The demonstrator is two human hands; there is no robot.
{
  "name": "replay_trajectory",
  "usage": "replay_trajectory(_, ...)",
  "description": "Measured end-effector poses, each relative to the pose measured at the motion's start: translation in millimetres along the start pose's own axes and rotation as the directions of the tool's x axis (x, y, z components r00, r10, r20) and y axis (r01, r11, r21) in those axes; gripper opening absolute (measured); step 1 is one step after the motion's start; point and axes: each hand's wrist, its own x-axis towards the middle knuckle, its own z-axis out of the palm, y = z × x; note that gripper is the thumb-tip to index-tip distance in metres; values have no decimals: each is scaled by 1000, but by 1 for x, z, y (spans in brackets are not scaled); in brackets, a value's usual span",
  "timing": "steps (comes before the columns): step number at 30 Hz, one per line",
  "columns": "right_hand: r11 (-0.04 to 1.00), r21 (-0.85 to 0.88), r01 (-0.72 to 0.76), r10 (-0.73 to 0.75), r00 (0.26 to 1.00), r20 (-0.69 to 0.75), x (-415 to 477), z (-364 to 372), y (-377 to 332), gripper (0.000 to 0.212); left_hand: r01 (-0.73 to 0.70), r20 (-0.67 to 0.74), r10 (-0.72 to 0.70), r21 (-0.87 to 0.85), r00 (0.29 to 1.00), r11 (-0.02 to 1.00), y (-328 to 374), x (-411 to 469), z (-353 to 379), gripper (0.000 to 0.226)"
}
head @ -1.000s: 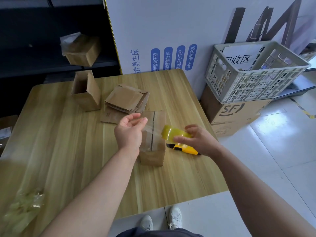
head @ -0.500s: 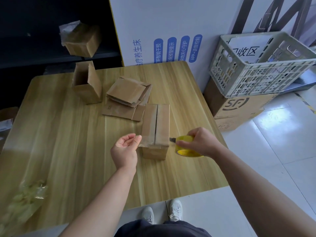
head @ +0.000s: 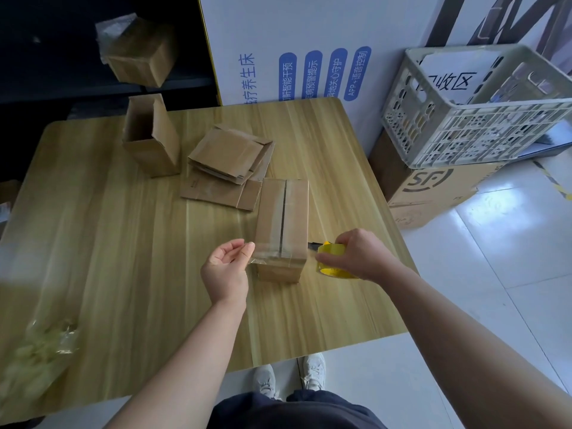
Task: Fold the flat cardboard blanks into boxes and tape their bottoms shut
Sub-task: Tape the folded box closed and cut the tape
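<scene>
The box lies seam-up near the right edge of the table. The left hand pinches the tape end at its left; the right hand grips the tape roll. This is the taping step, I judge; next the tape end must be pressed flat on the box.

grey crate on SF carton | white printed board behind table | crumpled film, possibly tape scraps

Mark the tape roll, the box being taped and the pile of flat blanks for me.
tape roll (head: 337,273): head view, lower yellow rim.
box being taped (head: 296,212): head view, flap right of the seam.
pile of flat blanks (head: 229,151): head view, face of the top blank.
</scene>
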Motion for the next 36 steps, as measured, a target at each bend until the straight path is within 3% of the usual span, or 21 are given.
replay_trajectory(14, 998, -3, -68, 68, 997, 33, 2, 12, 1, 42, -13, 36, 12, 51, 999, 999, -5, 4, -2, 17)
replay_trajectory(19, 995, 4, -102, 102, 993, 55, 3, 19, 1, 41, -43, 85, 29, 168, 996, 985, -9, 7, -5, 15)
replay_trajectory(25, 995, 29, -100, 96, 989, 109, 3, 21, -8, 38, -95, 157, 33, 409, 987, 908, 8, 15, -8, 38)
replay_trajectory(29, 996, 30, -84, 80, 991, 110, 6, 22, -15, 45, -214, 183, 128, 603, 975, 769, 18, 23, -8, 41)
replay_trajectory(31, 995, 42, -94, 89, 990, 107, 7, 24, -16, 50, -301, 194, 231, 665, 953, 684, 22, 23, -7, 32)
replay_trajectory(34, 991, 53, -121, 114, 988, 106, 8, 29, -19, 56, -601, 348, 527, 663, 776, 446, 23, 13, -6, 19)
replay_trajectory(36, 988, 71, -134, 126, 986, 106, 8, 34, -22, 60, -700, 490, 536, 644, 687, 308, 16, 3, -5, 20)
